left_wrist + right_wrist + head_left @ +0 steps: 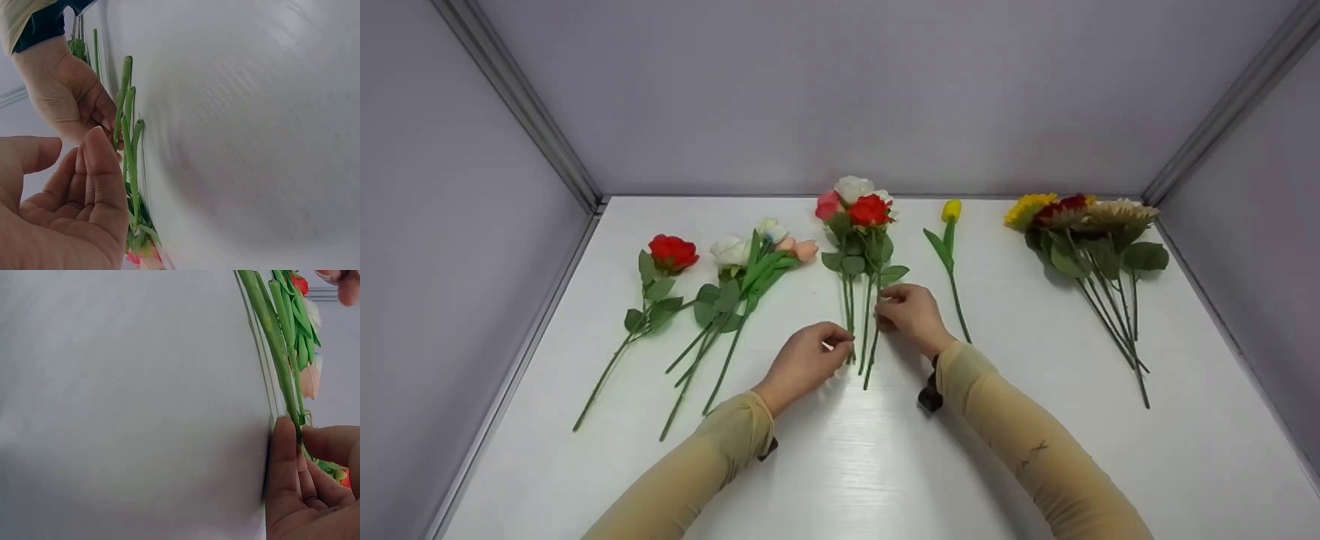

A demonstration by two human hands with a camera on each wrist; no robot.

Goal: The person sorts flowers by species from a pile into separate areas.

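Note:
A bunch of artificial flowers lies mid-table, with a red rose (870, 211), a white flower (855, 189) and a pink flower (829, 205) at its far end. The stems run toward me, side by side. My right hand (913, 319) pinches a green stem (281, 360) of this bunch between thumb and fingers, on its right side. At the left of the stems is my left hand (808, 356), its fingertips right beside them. In the left wrist view a gap shows between its thumb and loosely bent fingers, with nothing between them.
Left on the white table (840, 465) lie a single red rose (673, 253) and a group with white flowers (731, 251) and peach tulips (805, 250). A yellow tulip (952, 210) lies right of the bunch. Sunflowers (1030, 210) and other blooms lie far right. Grey walls (840, 90) enclose the table.

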